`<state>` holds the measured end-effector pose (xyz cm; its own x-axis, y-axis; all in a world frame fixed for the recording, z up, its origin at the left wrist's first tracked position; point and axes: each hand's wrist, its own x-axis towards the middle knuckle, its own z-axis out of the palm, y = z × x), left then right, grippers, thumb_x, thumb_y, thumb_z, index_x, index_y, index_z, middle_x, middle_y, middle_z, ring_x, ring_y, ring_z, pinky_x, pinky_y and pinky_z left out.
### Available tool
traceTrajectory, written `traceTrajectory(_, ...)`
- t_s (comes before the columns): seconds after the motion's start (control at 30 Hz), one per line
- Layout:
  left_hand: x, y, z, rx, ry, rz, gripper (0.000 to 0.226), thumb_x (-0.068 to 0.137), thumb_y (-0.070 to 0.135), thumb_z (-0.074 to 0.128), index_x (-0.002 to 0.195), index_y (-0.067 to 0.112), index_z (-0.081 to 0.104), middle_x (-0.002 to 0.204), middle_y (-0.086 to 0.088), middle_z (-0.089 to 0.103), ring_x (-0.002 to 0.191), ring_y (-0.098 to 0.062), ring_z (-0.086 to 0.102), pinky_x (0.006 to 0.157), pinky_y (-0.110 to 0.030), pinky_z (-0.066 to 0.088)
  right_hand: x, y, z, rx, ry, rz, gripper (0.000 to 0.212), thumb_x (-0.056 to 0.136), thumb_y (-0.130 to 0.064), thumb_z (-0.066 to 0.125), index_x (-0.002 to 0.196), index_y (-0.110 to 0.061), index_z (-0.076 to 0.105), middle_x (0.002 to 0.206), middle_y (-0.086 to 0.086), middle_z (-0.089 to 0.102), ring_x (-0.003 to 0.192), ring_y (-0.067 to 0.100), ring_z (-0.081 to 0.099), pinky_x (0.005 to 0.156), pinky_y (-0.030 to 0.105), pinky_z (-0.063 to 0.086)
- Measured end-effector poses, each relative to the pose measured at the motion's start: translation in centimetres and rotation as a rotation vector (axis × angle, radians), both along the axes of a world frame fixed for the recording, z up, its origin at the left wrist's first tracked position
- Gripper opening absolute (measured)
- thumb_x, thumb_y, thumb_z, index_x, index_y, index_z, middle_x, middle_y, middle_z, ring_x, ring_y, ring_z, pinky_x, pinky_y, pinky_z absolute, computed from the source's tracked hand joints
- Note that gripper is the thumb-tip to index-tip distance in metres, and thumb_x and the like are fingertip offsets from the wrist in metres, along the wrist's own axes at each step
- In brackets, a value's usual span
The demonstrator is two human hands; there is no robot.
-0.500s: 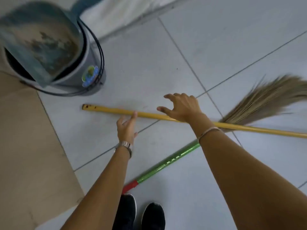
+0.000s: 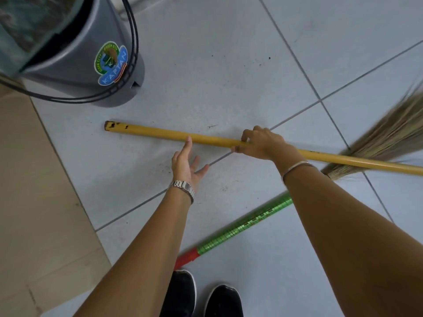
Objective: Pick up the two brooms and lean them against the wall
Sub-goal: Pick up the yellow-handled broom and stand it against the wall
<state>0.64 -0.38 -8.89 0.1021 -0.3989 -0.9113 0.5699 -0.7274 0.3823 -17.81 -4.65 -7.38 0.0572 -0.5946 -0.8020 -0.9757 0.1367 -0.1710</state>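
Observation:
A broom with a yellow handle point(image 2: 160, 133) lies across the tiled floor, its chipped end at the left. My right hand point(image 2: 261, 143) is curled around this handle near its middle. My left hand point(image 2: 186, 164) is open just below the handle, palm turned right, one fingertip touching the stick. A second broom with a green handle point(image 2: 242, 227) and a red tip lies diagonally under my right forearm. Its straw bristles point(image 2: 389, 138) fan out at the right edge, beneath the yellow handle.
A grey bucket point(image 2: 91, 56) with a sticker and black wire handles stands at the upper left, a dustpan resting in it. A beige panel point(image 2: 34, 202) covers the floor on the left. My black shoes point(image 2: 201, 296) are at the bottom.
My right hand has closed around the yellow handle, where before its fingers were spread above it. The view has come closer to the floor and bucket.

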Motion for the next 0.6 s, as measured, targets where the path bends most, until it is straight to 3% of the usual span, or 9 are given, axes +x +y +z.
traceTrajectory(0.13, 0.3, 0.1, 0.2, 0.008, 0.018, 0.091, 0.062, 0.083, 0.037, 0.062, 0.138, 0.023, 0.036, 0.144, -0.007, 0.038, 0.125, -0.026, 0.044, 0.068, -0.042, 0.052, 0.7, 0.3, 0.5, 0.192, -0.068, -0.012, 0.061, 0.087, -0.056, 0.044, 0.129, -0.012, 0.045, 0.134, 0.014, 0.05, 0.119, 0.033, 0.047, 0.095, 0.042, 0.038)
traceTrajectory(0.23, 0.2, 1.1, 1.8, -0.013, 0.029, 0.209, 0.056, 0.091, 0.021, 0.054, 0.141, 0.025, 0.03, 0.137, -0.009, 0.045, 0.119, -0.027, 0.049, 0.083, -0.051, 0.05, 1.4, 0.4, 2.5, 0.271, -0.045, 0.065, 0.062, 0.09, -0.055, 0.041, 0.135, -0.013, 0.045, 0.14, 0.011, 0.046, 0.127, 0.03, 0.044, 0.1, 0.041, 0.036)
traceTrajectory(0.3, 0.0, 1.6, 4.0, -0.044, 0.009, 0.248, 0.061, 0.09, 0.012, 0.054, 0.143, 0.027, 0.027, 0.127, -0.008, 0.051, 0.117, -0.027, 0.051, 0.084, -0.053, 0.049, 1.5, -0.1, 4.1, 0.283, -0.02, 0.085, 0.062, 0.088, -0.058, 0.04, 0.133, -0.016, 0.049, 0.139, 0.009, 0.048, 0.126, 0.03, 0.045, 0.1, 0.041, 0.037)
traceTrajectory(0.4, -0.3, 1.4, 7.7, -0.095, -0.022, 0.316, 0.065, 0.086, 0.005, 0.058, 0.141, 0.027, 0.03, 0.11, -0.003, 0.058, 0.114, -0.026, 0.053, 0.08, -0.055, 0.051, 1.3, -1.3, 7.9, 0.308, -0.013, 0.07, 0.06, 0.081, -0.061, 0.049, 0.121, -0.016, 0.062, 0.126, 0.008, 0.056, 0.111, 0.028, 0.053, 0.085, 0.035, 0.042)
traceTrajectory(0.47, -0.3, 0.7, 10.8, -0.141, -0.033, 0.364, 0.067, 0.085, 0.002, 0.06, 0.14, 0.028, 0.031, 0.113, -0.007, 0.058, 0.111, -0.026, 0.056, 0.075, -0.055, 0.053, 1.0, -2.2, 11.2, 0.324, -0.05, -0.001, 0.053, 0.075, -0.06, 0.06, 0.102, -0.015, 0.072, 0.114, 0.005, 0.064, 0.104, 0.025, 0.058, 0.077, 0.033, 0.048)
traceTrajectory(0.6, -0.3, -2.4, 18.0, -0.285, -0.035, 0.308, 0.065, 0.088, 0.003, 0.056, 0.14, 0.03, 0.028, 0.125, -0.013, 0.052, 0.104, -0.022, 0.061, 0.071, -0.051, 0.055, 0.4, -4.5, 19.0, 0.325, -0.11, -0.111, 0.044, 0.072, -0.055, 0.066, 0.085, -0.014, 0.076, 0.104, 0.004, 0.066, 0.105, 0.028, 0.059, 0.088, 0.043, 0.053)
